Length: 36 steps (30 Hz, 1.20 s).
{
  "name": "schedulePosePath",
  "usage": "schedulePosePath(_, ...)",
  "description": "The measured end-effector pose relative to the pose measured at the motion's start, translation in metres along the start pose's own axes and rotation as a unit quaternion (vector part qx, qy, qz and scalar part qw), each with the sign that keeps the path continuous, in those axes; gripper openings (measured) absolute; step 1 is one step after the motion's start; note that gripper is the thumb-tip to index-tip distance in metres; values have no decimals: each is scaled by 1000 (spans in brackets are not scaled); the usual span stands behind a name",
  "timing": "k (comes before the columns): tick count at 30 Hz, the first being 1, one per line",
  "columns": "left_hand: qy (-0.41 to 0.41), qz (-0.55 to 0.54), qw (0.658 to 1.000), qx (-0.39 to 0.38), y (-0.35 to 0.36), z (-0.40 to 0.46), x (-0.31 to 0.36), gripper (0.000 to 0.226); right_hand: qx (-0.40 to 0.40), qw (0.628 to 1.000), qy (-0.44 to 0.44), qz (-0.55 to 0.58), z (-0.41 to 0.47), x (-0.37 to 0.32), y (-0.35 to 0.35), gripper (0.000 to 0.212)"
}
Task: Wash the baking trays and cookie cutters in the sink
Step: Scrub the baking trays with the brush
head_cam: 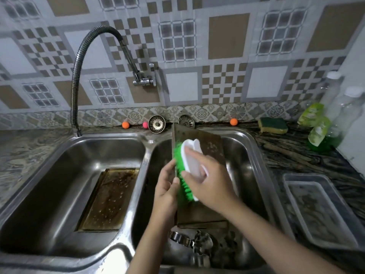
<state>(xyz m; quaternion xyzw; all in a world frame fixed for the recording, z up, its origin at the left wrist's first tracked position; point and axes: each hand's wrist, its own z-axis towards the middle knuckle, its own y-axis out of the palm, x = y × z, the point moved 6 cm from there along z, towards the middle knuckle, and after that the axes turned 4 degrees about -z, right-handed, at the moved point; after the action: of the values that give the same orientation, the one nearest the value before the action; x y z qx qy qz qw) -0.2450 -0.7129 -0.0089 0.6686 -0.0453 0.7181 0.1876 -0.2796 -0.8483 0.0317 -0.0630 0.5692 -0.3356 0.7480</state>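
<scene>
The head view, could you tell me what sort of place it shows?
Most likely a home kitchen: a steel double sink set in a stone counter, a wall tap on patterned tiles, and dish soap bottles beside a sponge.

- The double sink (126, 194) is stainless steel, brushed and shiny.
- The baking tray (209, 147) in the right basin is dull dark metal with stains.
- The tray (108, 198) in the left basin looks brown, greasy and wet.
- The brush (192, 161) has a smooth white plastic back and green plastic bristles.
- The cookie cutters (189, 242) are glossy metal.
- The worktop (296, 155) is polished veined stone.
- The hose (79, 72) of the tap is ribbed metal.
</scene>
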Motion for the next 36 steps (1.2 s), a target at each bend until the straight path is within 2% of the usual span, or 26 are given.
schedulePosePath(3, 10, 0, 999, 38, -28, 8, 1, 49, -51, 997, 9, 49, -40, 10, 17, 59)
schedulePosePath(7, 3, -7, 999, 44, -38, -2, 6, 53, -54, 985, 160, 20, -23, 73, 2, 67)
schedulePosePath(11, -2, 53, 998, 35, -29, -6, 0, 52, -45, 983, 157, 87, -5, 58, -4, 68)
schedulePosePath(16, -23, 156, 986, -43, 2, -14, -12, 68, -49, 975, 177, 126, 5, 39, 7, 52)
schedulePosePath(20, -32, 261, 959, -105, 17, -22, -15, 86, -38, 966, 203, 155, 5, 39, 14, 48)
schedulePosePath(24, 1, 346, 927, -147, 29, -28, -13, 93, 23, 958, 218, 187, 4, 37, 15, 49)
schedulePosePath(28, 10, 333, 931, -149, 30, -32, -11, 89, 108, 934, 250, 229, -2, 35, 7, 47)
schedulePosePath(30, 3, 267, 955, -125, 25, -34, -6, 80, 129, 922, 265, 253, -5, 36, 0, 48)
schedulePosePath(32, 6, 233, 971, -63, 7, -31, -5, 69, 130, 914, 275, 270, -6, 35, -9, 49)
schedulePosePath(34, 3, 248, 969, -4, -16, -26, -4, 60, 126, 913, 268, 281, -5, 29, -19, 49)
schedulePosePath(36, -28, 251, 968, 14, -34, -21, -4, 48, 119, 912, 255, 298, -6, 20, -27, 50)
